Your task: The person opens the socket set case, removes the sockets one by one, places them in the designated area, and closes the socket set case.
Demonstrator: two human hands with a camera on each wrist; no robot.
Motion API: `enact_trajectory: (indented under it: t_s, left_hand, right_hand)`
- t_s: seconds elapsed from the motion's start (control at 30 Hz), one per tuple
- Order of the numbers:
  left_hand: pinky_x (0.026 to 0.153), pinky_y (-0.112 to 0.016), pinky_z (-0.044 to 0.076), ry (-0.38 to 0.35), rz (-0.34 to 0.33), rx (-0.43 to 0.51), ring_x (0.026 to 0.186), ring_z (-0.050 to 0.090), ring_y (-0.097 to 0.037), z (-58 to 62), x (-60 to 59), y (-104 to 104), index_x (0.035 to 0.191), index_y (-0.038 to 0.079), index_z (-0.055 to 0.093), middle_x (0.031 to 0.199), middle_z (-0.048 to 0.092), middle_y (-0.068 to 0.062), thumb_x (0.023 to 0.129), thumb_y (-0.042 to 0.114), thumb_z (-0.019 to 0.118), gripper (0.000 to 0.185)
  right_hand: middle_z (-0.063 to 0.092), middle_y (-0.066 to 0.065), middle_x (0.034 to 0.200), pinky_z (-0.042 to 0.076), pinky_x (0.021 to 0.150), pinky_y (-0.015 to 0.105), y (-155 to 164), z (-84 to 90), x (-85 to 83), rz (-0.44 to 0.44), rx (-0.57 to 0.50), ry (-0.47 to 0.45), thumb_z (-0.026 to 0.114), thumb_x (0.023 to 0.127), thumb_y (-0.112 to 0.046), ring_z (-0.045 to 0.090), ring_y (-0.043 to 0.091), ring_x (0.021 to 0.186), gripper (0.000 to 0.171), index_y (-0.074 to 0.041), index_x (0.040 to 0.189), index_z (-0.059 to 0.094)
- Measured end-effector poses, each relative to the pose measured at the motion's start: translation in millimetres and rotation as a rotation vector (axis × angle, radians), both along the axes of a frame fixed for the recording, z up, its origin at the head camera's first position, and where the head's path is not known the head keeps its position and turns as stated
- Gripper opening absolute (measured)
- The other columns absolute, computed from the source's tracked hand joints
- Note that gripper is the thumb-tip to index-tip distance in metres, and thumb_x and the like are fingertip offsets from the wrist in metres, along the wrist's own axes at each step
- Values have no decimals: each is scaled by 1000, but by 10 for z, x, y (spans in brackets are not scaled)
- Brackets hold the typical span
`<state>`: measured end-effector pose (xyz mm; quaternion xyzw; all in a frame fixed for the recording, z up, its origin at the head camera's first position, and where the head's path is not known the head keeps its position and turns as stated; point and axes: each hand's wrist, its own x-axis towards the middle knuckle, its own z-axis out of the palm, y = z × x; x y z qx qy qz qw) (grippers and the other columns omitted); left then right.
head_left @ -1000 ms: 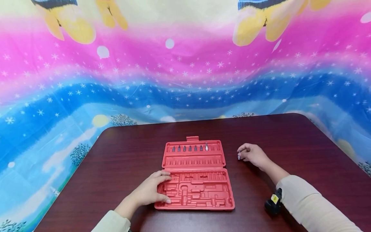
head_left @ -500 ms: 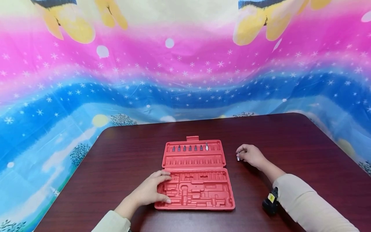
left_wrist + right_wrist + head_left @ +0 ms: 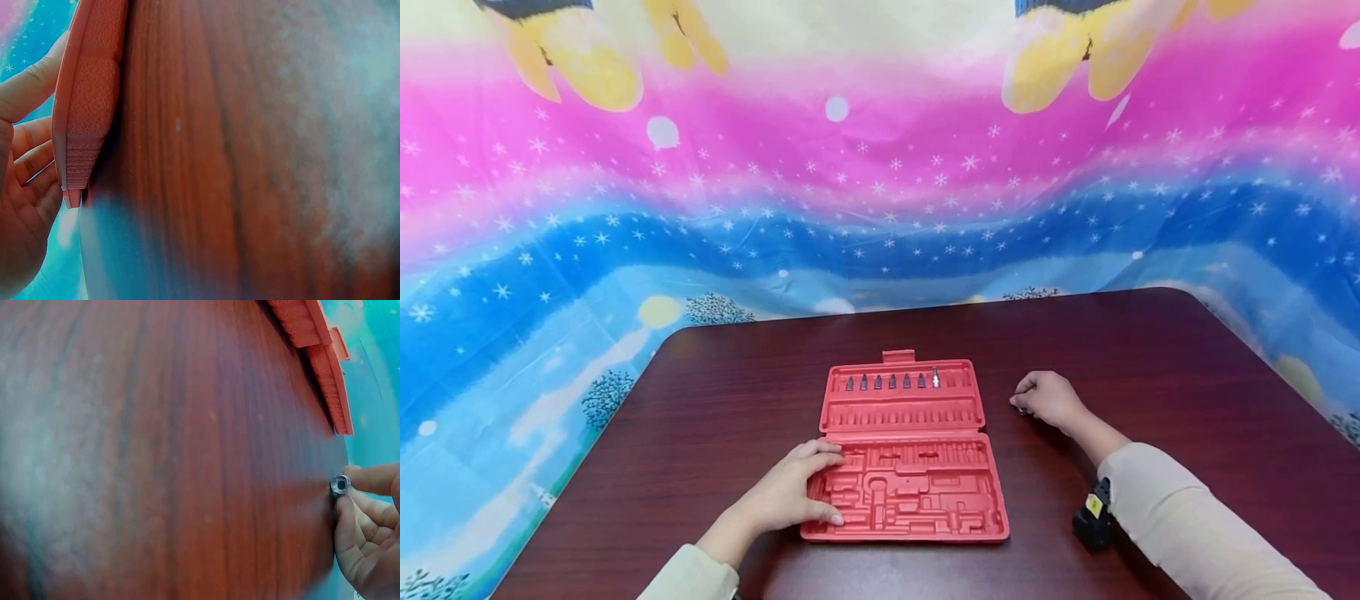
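Socket (image 3: 340, 484) sits pinched between thumb and forefinger of the right hand (image 3: 1054, 402); left of those fingertips lies the case (image 3: 925, 539), its rim under the left hand's (image 3: 786, 490) spread, unclenched fingers.

Six dark bits (image 3: 892, 383) and one silver bit (image 3: 936, 380) are sitting in one red case (image 3: 917, 537); one table (image 3: 722, 400), two hands (image 3: 786, 490) and one hollow-ended metal piece (image 3: 340, 485) are showing.

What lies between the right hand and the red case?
Bare tabletop, as the head view shows; the right hand pinches a small metal piece.
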<state>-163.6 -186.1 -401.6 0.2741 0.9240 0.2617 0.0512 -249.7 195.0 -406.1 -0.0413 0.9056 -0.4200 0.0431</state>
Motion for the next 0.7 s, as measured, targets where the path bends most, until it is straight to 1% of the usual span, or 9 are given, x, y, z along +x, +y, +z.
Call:
enact_trajectory:
  t_s: [0.23,0.7]
  left_hand:
    - [93,-39,32,5,-2,8,113,37,-20,-4,0,-6,111,7,56,118,45,0,58,46,74,68]
    - [93,-38,32,-4,0,-1,112,37,-19,10,-8,7,112,8,56,118,45,-1,58,45,74,68]
  right_hand:
    - [54,7,66,45,50,29,-17,22,7,-12,7,-17,58,80,-6,50,16,55,11,4,82,55]
    - [54,8,70,44,50,29,-17,25,0,-11,9,-38,57,80,-7,49,16,57,13,4,85,53]
